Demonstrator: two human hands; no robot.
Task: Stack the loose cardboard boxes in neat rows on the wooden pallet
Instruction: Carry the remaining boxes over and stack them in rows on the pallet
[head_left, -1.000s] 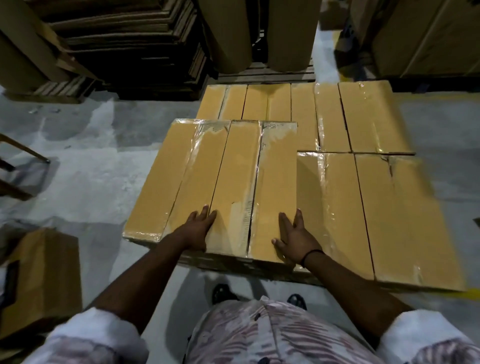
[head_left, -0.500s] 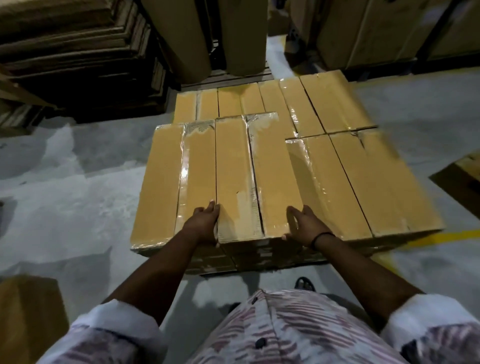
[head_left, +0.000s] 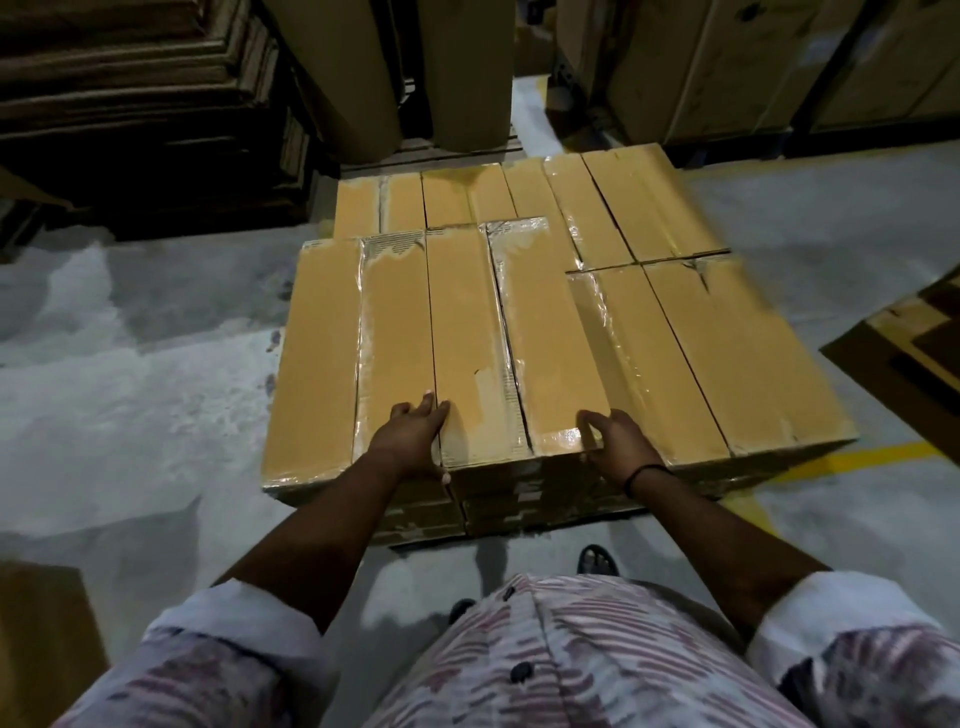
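Long tan cardboard boxes wrapped in clear film lie in rows, and the wooden pallet under them is almost wholly hidden. An upper layer of several boxes fills the near left, above a lower layer (head_left: 727, 353) on the right and at the back. My left hand (head_left: 413, 439) lies on the near end of the second box (head_left: 397, 332), fingers straight along the seam with the third box (head_left: 467, 332), thumb down the front face. My right hand (head_left: 618, 447) cups the near right corner of the fourth box (head_left: 545, 332), thumb on top, fingers down its side.
Two tall cardboard rolls (head_left: 467, 67) stand behind the pallet. Flat cardboard sheets (head_left: 130, 104) are piled at the back left and large cartons (head_left: 727, 67) at the back right. Another carton (head_left: 909, 343) lies at the right edge and a brown box (head_left: 41, 639) at the lower left. A yellow floor line (head_left: 857, 457) runs on the right.
Both hands slid back from the box tops to the near ends. My right hand went from flat on top to wrapped round the fourth box's corner. The view shifted a little.
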